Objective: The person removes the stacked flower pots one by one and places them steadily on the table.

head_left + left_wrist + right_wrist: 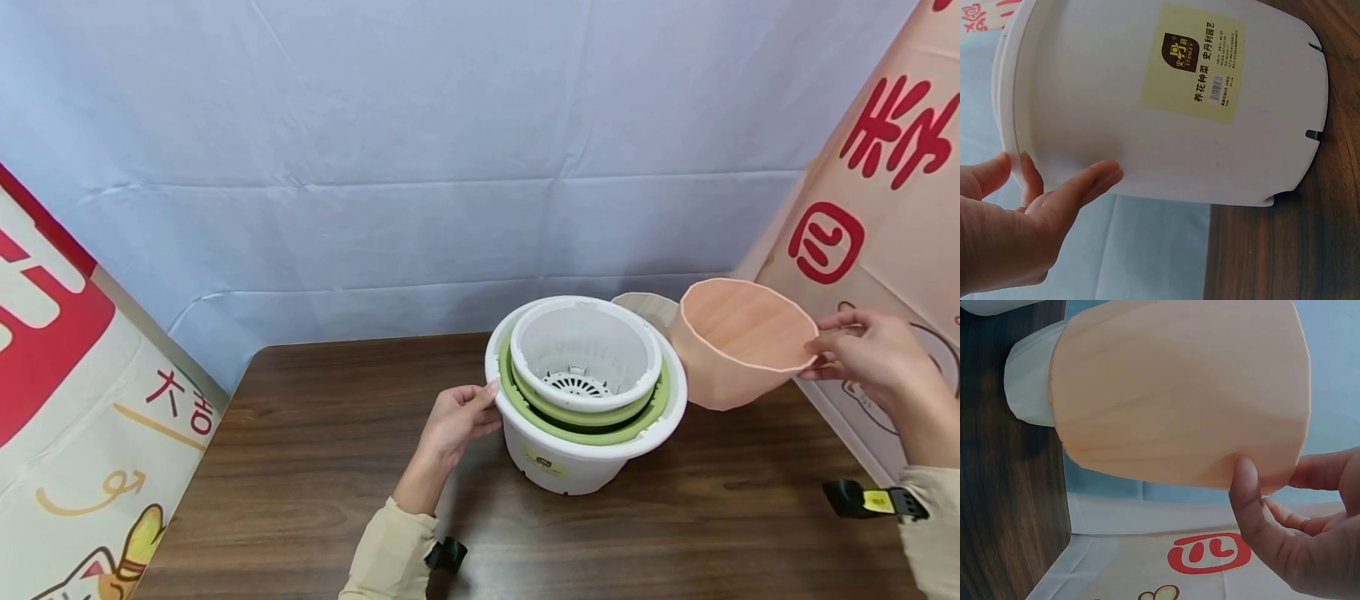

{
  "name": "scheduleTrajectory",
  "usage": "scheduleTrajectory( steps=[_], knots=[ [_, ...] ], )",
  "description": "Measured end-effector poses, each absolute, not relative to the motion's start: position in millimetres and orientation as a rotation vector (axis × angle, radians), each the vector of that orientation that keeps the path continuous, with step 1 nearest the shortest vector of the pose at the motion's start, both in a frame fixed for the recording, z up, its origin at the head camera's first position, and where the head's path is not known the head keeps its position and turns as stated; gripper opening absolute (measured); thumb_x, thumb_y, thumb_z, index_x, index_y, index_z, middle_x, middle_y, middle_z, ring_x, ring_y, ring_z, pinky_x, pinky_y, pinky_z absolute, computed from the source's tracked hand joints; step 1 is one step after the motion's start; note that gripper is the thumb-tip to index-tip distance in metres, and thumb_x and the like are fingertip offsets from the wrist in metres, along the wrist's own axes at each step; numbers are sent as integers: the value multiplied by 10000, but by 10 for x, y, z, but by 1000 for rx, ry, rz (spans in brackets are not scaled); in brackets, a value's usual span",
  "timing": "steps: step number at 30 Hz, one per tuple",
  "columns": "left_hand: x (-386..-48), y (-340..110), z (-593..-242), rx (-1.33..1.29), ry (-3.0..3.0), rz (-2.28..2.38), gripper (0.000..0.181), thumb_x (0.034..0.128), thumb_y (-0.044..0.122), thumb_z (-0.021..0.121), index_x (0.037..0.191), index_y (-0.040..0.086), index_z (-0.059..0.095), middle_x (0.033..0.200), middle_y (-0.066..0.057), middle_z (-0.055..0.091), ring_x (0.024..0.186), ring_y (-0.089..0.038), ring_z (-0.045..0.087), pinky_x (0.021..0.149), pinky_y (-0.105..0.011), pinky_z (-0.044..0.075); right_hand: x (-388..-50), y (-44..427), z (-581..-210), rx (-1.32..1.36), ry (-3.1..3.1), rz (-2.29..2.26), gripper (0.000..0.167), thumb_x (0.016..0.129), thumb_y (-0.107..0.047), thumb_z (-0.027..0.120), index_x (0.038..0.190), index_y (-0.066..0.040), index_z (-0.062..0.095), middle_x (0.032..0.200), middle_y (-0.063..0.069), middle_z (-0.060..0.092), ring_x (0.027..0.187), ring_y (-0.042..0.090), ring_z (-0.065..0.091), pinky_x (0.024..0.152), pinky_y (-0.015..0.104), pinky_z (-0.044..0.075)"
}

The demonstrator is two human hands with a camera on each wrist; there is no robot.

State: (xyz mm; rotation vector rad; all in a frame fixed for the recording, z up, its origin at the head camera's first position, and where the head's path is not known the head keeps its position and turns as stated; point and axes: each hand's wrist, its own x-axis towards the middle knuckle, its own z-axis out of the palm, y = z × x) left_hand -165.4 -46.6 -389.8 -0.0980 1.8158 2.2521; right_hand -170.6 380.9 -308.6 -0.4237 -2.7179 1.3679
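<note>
A nest of flowerpots stands on the table: a large white pot (573, 467) outside, green rims (600, 436) within it, and a smaller white pot (551, 354) with a slotted bottom innermost. My left hand (457, 423) pinches the large white pot's rim at its left side; the left wrist view shows a yellow label (1194, 62) on its wall. At the right, my right hand (873, 354) pinches the rim of a peach pot (720, 379), raised off the table in the right wrist view. Partly hidden behind it stands a pale pot (647, 307).
The dark wooden table (315, 467) reaches back to a pale blue cloth (375, 225). Printed sheets hang on both sides, a red-and-white one (90, 400) at the left and a pinkish one (892, 225) close behind my right hand.
</note>
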Motion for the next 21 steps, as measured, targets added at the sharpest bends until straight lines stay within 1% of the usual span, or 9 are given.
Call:
scheduleTrajectory(
  steps=[2, 5, 7, 10, 12, 17, 21],
  knots=[
    [-1654, -463, -3898, -99, 1814, 2253, 201, 910, 138, 579, 880, -60, 575, 794, -46, 623, 721, -133, 628, 799, -441, 506, -1697, 3816, -3094, -430, -2718, 1358, 407, 913, -37, 463, 1194, 185, 269, 752, 165, 542, 544, 186, 619, 536, 335, 549],
    [-1653, -460, -3896, -99, 1814, 2255, 197, 910, 136, 578, 873, -58, 573, 793, -46, 622, 718, -132, 628, 793, -436, 510, -1675, 3816, -3094, -414, -2723, 1344, 395, 925, -48, 444, 1188, 187, 266, 795, 208, 535, 542, 191, 622, 528, 323, 547],
    [-1652, -460, -3896, -102, 1814, 2258, 194, 910, 133, 578, 870, -57, 574, 789, -45, 621, 715, -131, 627, 774, -415, 522, -1662, 3823, -3096, -384, -2741, 1334, 401, 930, -51, 433, 1191, 195, 255, 835, 249, 520, 545, 200, 622, 527, 315, 547],
    [-1650, -462, -3896, -106, 1813, 2260, 188, 911, 129, 576, 863, -53, 574, 783, -43, 620, 710, -130, 626, 747, -385, 534, -1644, 3831, -3103, -372, -2763, 1318, 395, 933, -53, 432, 1183, 198, 256, 845, 264, 517, 547, 207, 621, 525, 308, 547],
    [-1649, -461, -3897, -107, 1810, 2260, 185, 911, 128, 576, 857, -49, 574, 779, -41, 618, 708, -129, 625, 746, -385, 535, -1635, 3837, -3116, -372, -2767, 1317, 396, 927, -43, 439, 1179, 201, 257, 824, 252, 524, 546, 205, 620, 526, 311, 547],
    [-1648, -459, -3899, -100, 1807, 2262, 183, 910, 129, 577, 853, -44, 577, 775, -40, 620, 706, -127, 626, 784, -432, 515, -1611, 3832, -3150, -370, -2758, 1340, 379, 915, -12, 450, 1164, 211, 271, 772, 187, 531, 535, 157, 604, 528, 313, 548],
    [-1650, -458, -3901, -101, 1805, 2264, 179, 909, 128, 579, 850, -41, 577, 777, -40, 621, 708, -129, 626, 778, -424, 519, -1618, 3862, -3211, -341, -2753, 1410, 359, 908, 5, 450, 1142, 213, 274, 744, 119, 536, 544, 138, 600, 541, 316, 551]
  ],
)
